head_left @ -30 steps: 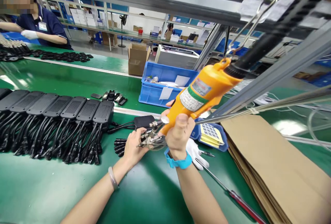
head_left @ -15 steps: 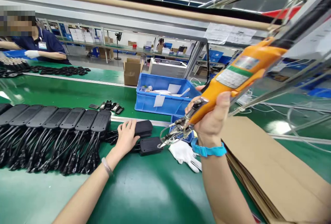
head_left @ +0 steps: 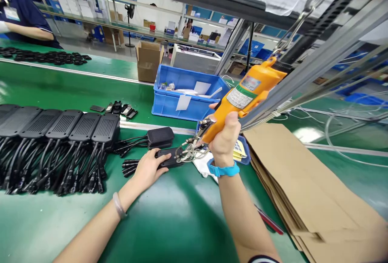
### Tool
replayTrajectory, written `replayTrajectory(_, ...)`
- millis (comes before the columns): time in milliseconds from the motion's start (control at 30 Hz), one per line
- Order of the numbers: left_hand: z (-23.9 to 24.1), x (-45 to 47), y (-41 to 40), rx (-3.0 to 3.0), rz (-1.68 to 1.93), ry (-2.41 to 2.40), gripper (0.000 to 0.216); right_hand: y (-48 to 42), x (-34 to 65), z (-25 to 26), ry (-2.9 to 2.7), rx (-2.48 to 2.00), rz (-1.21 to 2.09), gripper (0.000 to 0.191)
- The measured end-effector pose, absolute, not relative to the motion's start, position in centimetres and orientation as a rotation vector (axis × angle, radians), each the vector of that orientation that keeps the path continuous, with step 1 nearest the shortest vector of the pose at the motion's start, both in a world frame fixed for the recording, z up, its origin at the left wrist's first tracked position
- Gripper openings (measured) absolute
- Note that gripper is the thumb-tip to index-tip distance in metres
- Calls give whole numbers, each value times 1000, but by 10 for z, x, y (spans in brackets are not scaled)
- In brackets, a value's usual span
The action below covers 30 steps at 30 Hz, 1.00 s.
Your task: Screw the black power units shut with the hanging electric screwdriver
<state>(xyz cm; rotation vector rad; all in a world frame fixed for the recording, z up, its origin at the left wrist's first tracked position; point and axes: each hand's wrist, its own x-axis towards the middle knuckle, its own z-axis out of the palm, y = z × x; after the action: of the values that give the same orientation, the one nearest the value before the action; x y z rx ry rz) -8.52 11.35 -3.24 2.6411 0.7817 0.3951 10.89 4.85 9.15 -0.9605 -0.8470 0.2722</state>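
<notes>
Firstly, I record the right hand (head_left: 224, 139) closed around the lower body of the orange power screwdriver (head_left: 245, 100), which slants down toward the left over the worktop (head_left: 176, 222). The left hand (head_left: 150, 168) rests on the cable end of a black case (head_left: 169, 155), fingers on its top and thumb by the near side; whether they pinch it I cannot tell. Metal fittings and thin wires (head_left: 194, 145) at the tool's nose overlap the other end of that case, so contact of the bit is not verifiable from my feed.

Handling, in my assessment: the tool should be stiff and fairly weighty, with the metal clip (head_left: 308, 11) above probably bearing part of the load; its barrel is best taken where the hand has it, clear of the nose. The case appears light, rigid and liable to slide, so I would hold it by its long edges, leaving its cables (head_left: 129, 167) unstrained.

Materials: smooth moulded plastic on the tool; matt black, round-cornered plastic on the second case (head_left: 160, 135) just behind and on the row of ribbed cases (head_left: 80, 125) at left. Farther out I log a soft white glove (head_left: 203, 168), flat brown cardboard (head_left: 303, 174) and a blue bin (head_left: 178, 109)
</notes>
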Motion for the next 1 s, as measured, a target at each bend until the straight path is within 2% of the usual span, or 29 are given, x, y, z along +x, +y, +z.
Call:
replayTrajectory(533, -27, -83, 108, 2679, 354, 823, 47, 39, 99, 77, -793, -931, 329, 48)
replayTrajectory(633, -26, -83, 106, 2683, 341, 833, 48, 36, 94, 90, -802, -933, 298, 49)
replayTrajectory(833, -25, -83, 106, 2710, 310, 817, 47, 50, 105, 147, -841, -888, 92, 52)
replayTrajectory(1000, -24, -82, 106, 2698, 267, 830, 48, 70, 115, 138, -882, -925, 128, 53)
